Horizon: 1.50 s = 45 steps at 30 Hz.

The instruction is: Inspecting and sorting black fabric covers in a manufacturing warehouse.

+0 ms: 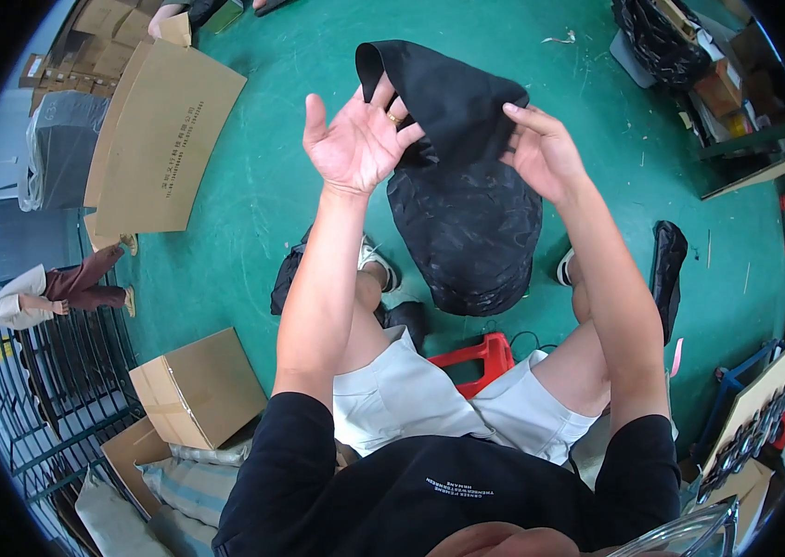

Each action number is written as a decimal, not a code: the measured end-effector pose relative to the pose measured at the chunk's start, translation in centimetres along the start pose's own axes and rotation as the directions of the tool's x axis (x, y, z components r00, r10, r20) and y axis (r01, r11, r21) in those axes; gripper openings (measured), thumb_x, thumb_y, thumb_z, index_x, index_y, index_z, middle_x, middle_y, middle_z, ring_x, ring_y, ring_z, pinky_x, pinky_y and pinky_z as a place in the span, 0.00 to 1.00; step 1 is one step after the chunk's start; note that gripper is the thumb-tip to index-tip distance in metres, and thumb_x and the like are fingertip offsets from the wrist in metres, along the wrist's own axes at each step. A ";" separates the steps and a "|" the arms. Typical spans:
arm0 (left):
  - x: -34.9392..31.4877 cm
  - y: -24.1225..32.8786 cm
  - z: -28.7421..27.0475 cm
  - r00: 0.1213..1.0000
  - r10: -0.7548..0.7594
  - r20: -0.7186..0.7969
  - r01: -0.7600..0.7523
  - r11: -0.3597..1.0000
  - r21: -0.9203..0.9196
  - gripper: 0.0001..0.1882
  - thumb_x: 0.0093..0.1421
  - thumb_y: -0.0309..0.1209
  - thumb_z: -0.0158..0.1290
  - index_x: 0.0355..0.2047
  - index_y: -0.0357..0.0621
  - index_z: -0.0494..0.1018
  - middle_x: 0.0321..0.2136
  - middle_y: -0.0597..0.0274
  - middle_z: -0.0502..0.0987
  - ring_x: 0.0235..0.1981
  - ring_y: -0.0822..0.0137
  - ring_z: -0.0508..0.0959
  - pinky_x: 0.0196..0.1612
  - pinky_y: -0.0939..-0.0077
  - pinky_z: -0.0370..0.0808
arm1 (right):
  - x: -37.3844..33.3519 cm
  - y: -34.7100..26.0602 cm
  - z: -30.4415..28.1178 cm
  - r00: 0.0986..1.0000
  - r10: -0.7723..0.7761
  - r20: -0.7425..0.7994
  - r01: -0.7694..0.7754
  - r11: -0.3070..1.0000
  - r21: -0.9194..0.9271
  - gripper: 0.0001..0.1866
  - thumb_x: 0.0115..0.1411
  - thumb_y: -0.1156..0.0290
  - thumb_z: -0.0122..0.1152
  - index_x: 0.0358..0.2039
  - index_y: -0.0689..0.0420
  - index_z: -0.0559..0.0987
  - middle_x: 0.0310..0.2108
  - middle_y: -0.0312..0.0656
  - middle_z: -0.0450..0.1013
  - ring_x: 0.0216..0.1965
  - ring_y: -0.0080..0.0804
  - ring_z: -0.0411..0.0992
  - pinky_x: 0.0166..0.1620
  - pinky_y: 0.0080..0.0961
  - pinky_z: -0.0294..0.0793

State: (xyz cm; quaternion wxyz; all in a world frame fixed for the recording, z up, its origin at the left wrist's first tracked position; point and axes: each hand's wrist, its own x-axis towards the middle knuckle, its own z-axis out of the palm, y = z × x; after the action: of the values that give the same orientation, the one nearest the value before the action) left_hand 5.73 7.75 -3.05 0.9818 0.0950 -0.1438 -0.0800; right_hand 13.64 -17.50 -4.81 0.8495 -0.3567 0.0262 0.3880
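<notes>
A plain black piece of cloth point(457, 102) is raised in front of me, its left edge curling into a loop. My right hand point(546, 153) pinches its right edge between thumb and fingers. Palm up, my left hand point(355, 144) has its thumb spread wide and its fingers reaching to the cloth's left side; some fingertips are hidden by it. A ring shows on one finger. Directly below hangs or lies a rounded black patterned fabric piece point(471, 246), bag-like in shape. Whether it is joined to the plain cloth, I cannot tell.
Between my legs stands a red stool point(481, 362). A dark folded item point(668, 269) lies on the green floor at right. Cardboard boxes point(202, 385) and a large carton point(165, 139) are at left, near a person point(49, 292). Shelving point(754, 139) stands far right.
</notes>
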 end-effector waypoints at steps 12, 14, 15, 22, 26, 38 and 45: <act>0.2 -0.4 0.9 0.998 0.031 -0.046 -0.020 0.977 0.214 0.47 0.60 0.59 0.51 0.69 0.40 0.50 0.68 0.49 0.58 0.69 0.48 0.57 0.71 0.42 0.45 | -2.7 -4.0 1.1 0.810 -0.574 -0.123 0.528 0.804 -0.275 0.17 0.61 0.80 0.62 0.51 0.59 0.77 0.40 0.43 0.78 0.40 0.25 0.77 0.41 0.23 0.80; 0.5 -0.9 0.8 0.989 0.067 -0.130 -0.030 0.962 0.272 0.41 0.64 0.55 0.49 0.66 0.38 0.56 0.61 0.48 0.68 0.64 0.50 0.66 0.69 0.47 0.54 | -3.2 -4.4 0.8 0.783 -0.612 -0.106 0.561 0.770 -0.303 0.09 0.61 0.79 0.63 0.43 0.60 0.82 0.38 0.39 0.79 0.39 0.21 0.77 0.42 0.19 0.78; 0.4 -0.6 0.2 0.989 0.068 -0.133 -0.030 0.962 0.273 0.41 0.64 0.55 0.49 0.66 0.38 0.56 0.61 0.48 0.68 0.64 0.50 0.66 0.69 0.47 0.54 | -3.6 -4.5 1.0 0.757 -0.650 -0.066 0.593 0.727 -0.346 0.09 0.61 0.79 0.63 0.42 0.61 0.82 0.38 0.39 0.79 0.39 0.21 0.77 0.43 0.18 0.77; 0.7 -0.8 -2.0 0.860 0.196 -0.470 0.010 0.917 0.399 0.15 0.67 0.40 0.51 0.32 0.42 0.77 0.33 0.58 0.83 0.37 0.60 0.83 0.45 0.65 0.77 | -6.1 -5.0 2.7 0.742 -0.670 0.012 0.605 0.662 -0.442 0.09 0.60 0.79 0.63 0.42 0.63 0.80 0.36 0.38 0.78 0.35 0.20 0.76 0.41 0.15 0.75; 0.9 -2.3 -1.7 0.734 0.273 -0.622 0.211 0.778 0.591 0.06 0.62 0.31 0.59 0.36 0.46 0.74 0.30 0.67 0.79 0.32 0.71 0.80 0.38 0.73 0.75 | -5.1 -4.6 1.8 0.760 -0.649 -0.038 0.572 0.696 -0.435 0.09 0.61 0.80 0.63 0.42 0.63 0.78 0.32 0.37 0.77 0.32 0.19 0.75 0.36 0.14 0.74; 0.7 -2.2 -1.5 0.720 0.365 -0.590 0.181 0.723 0.667 0.13 0.58 0.23 0.54 0.44 0.46 0.72 0.33 0.63 0.76 0.34 0.69 0.78 0.36 0.72 0.74 | -4.6 -3.6 2.6 0.799 -0.598 -0.062 0.488 0.706 -0.514 0.07 0.59 0.82 0.57 0.38 0.60 0.77 0.27 0.34 0.75 0.27 0.18 0.73 0.31 0.15 0.69; -3.2 0.1 -1.3 0.687 -0.237 -0.687 0.714 0.041 0.699 0.09 0.51 0.25 0.56 0.34 0.48 0.77 0.31 0.72 0.75 0.31 0.79 0.73 0.30 0.80 0.70 | -7.0 -3.3 2.9 0.918 0.294 0.265 0.244 0.108 -0.964 0.05 0.51 0.77 0.59 0.30 0.59 0.77 0.17 0.33 0.66 0.20 0.22 0.62 0.25 0.25 0.61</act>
State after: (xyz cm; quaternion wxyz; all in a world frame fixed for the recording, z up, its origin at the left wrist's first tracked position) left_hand 3.13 8.62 -5.14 0.6250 0.7218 0.0790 -0.2865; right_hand 10.32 -21.63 1.48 0.3691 -0.7441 -0.4050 0.3821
